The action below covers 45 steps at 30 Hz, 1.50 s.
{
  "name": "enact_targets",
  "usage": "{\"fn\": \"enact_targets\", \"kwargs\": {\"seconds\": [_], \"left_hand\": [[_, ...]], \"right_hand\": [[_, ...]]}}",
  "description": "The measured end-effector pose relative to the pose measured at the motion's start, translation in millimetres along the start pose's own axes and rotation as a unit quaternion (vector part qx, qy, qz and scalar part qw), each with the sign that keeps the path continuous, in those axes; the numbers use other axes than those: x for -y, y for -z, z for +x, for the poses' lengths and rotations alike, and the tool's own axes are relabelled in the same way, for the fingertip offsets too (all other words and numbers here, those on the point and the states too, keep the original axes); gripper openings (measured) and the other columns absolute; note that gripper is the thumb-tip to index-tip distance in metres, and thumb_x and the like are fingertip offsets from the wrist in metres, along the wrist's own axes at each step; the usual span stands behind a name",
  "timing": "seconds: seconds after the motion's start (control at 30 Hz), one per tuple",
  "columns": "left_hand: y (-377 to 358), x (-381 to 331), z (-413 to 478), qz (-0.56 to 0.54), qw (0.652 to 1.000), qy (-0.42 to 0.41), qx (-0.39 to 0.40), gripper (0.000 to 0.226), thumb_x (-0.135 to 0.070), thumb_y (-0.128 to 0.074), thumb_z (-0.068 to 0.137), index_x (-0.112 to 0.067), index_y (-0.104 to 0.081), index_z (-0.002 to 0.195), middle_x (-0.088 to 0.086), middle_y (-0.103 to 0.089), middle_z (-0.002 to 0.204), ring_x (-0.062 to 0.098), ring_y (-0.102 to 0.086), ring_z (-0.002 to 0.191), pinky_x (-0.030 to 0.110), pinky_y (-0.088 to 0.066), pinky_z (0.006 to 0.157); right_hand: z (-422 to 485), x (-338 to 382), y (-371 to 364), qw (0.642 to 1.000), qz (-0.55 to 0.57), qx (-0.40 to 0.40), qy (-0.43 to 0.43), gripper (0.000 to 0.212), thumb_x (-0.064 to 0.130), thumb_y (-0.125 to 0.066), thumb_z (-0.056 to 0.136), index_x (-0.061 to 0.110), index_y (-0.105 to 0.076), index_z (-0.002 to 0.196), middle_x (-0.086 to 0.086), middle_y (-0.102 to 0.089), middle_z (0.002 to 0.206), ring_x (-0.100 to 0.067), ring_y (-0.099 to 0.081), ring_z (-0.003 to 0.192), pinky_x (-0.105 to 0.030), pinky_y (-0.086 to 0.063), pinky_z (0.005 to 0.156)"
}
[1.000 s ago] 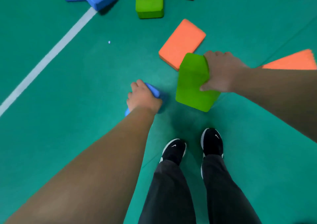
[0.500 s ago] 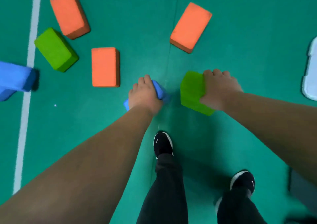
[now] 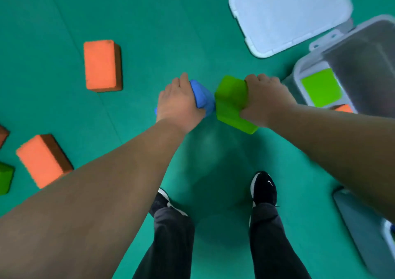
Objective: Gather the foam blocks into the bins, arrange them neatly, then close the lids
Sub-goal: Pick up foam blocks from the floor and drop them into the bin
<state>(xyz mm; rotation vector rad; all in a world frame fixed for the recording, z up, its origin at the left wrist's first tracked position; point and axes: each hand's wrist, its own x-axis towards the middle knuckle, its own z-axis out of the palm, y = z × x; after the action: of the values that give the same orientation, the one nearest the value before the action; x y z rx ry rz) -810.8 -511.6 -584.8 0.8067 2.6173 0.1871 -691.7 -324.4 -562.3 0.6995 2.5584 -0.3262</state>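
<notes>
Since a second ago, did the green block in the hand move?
Yes. The green block, held in the right hand, has come nearer the bin, which now sits just beside it; earlier only the lid showed, far off.

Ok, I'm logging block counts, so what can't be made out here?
Head view only:
- blue block: mostly covered by the left hand.
- open bin: cut by the right edge, inside blurred; block count unclear.
- orange block in it: a sliver above the right forearm.
- loose green block: cut by the left edge.
- grey container, lower right: blurred, partly behind the right forearm.
</notes>
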Motion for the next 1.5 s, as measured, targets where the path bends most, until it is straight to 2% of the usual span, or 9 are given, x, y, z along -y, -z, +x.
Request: {"fn": "enact_targets", "kwargs": {"seconds": [0.13,0.23,0.43,0.7,0.83,0.97,1.17,1.33,1.5], "left_hand": [[11,-104,23,0.029,0.995,-0.089,-0.041,0.084,-0.048,-0.073,0.072,-0.007,-0.048,0.141,0.014,-0.059,0.127,0.038,-0.057,0.115,0.045,-0.045,0.095],[24,-179,37,0.044,0.987,-0.137,-0.077,0.076,-0.051,-0.07,0.072,-0.01,-0.052,0.134,0.012,-0.058,0.121,0.037,-0.056,0.108,0.045,-0.043,0.089],[58,-312,57,0.021,0.963,-0.205,-0.172,0.074,-0.053,-0.068,0.073,-0.016,-0.051,0.134,0.008,-0.054,0.123,0.035,-0.052,0.109,0.044,-0.039,0.088],[8,-413,46,0.076,0.926,-0.349,-0.12,0.086,-0.053,-0.075,0.076,-0.007,-0.044,0.142,0.013,-0.053,0.129,0.035,-0.053,0.11,0.044,-0.043,0.089],[-52,-415,30,0.198,0.911,-0.355,0.063,0.068,-0.036,-0.074,0.087,-0.01,-0.041,0.141,0.012,-0.047,0.137,0.034,-0.052,0.124,0.045,-0.046,0.095],[-94,-388,10,0.206,0.908,-0.299,0.209,0.049,-0.022,-0.064,0.09,-0.007,-0.046,0.133,0.015,-0.051,0.135,0.039,-0.055,0.126,0.049,-0.049,0.098],[-101,-341,7,0.175,0.907,-0.276,0.266,0.043,-0.023,-0.061,0.095,-0.006,-0.053,0.133,0.017,-0.057,0.135,0.037,-0.057,0.123,0.04,-0.048,0.092],[-85,-297,20,0.136,0.927,-0.201,0.285,0.045,-0.03,-0.057,0.097,-0.011,-0.053,0.137,0.012,-0.061,0.136,0.034,-0.058,0.123,0.042,-0.051,0.099],[-58,-234,29,0.087,0.948,-0.161,0.261,0.04,-0.036,-0.05,0.102,-0.012,-0.057,0.133,0.014,-0.063,0.132,0.036,-0.058,0.12,0.034,-0.044,0.084]], "right_hand": [[-22,-92,32,0.997,0.033,-0.043,-0.056,0.066,0.037,-0.074,0.071,0.014,-0.05,0.128,-0.016,-0.055,0.123,-0.041,-0.053,0.116,-0.045,-0.048,0.093],[-37,-161,59,0.984,0.107,-0.075,-0.123,0.05,0.04,-0.072,0.068,0.015,-0.059,0.109,-0.013,-0.058,0.11,-0.036,-0.058,0.101,-0.042,-0.052,0.082],[-70,-267,86,0.9,0.303,-0.214,-0.23,0.061,0.046,-0.074,0.057,0.016,-0.059,0.108,-0.009,-0.059,0.109,-0.032,-0.057,0.102,-0.038,-0.045,0.08],[-133,-341,52,0.887,0.222,-0.277,-0.297,0.068,0.034,-0.074,0.07,0.003,-0.05,0.126,-0.021,-0.051,0.124,-0.043,-0.048,0.114,-0.049,-0.039,0.102],[-143,-352,2,0.925,0.241,-0.108,-0.273,0.054,0.039,-0.061,0.083,0.01,-0.052,0.127,-0.017,-0.051,0.12,-0.038,-0.051,0.111,-0.051,-0.046,0.105],[-149,-341,-30,0.945,0.211,-0.002,-0.251,0.044,0.024,-0.059,0.095,0.001,-0.057,0.133,-0.023,-0.055,0.134,-0.037,-0.047,0.13,-0.041,-0.04,0.107],[-130,-310,-40,0.951,0.21,0.049,-0.22,0.036,0.033,-0.059,0.092,0.011,-0.066,0.12,-0.015,-0.065,0.121,-0.035,-0.058,0.113,-0.038,-0.051,0.092],[-108,-270,-22,0.967,0.164,0.059,-0.186,0.036,0.029,-0.051,0.099,0.009,-0.063,0.126,-0.015,-0.059,0.128,-0.036,-0.056,0.118,-0.04,-0.05,0.097],[-67,-209,-3,0.983,0.12,0.054,-0.13,0.026,0.017,-0.052,0.096,0.01,-0.065,0.117,-0.012,-0.064,0.118,-0.034,-0.061,0.109,-0.042,-0.053,0.092]]}}
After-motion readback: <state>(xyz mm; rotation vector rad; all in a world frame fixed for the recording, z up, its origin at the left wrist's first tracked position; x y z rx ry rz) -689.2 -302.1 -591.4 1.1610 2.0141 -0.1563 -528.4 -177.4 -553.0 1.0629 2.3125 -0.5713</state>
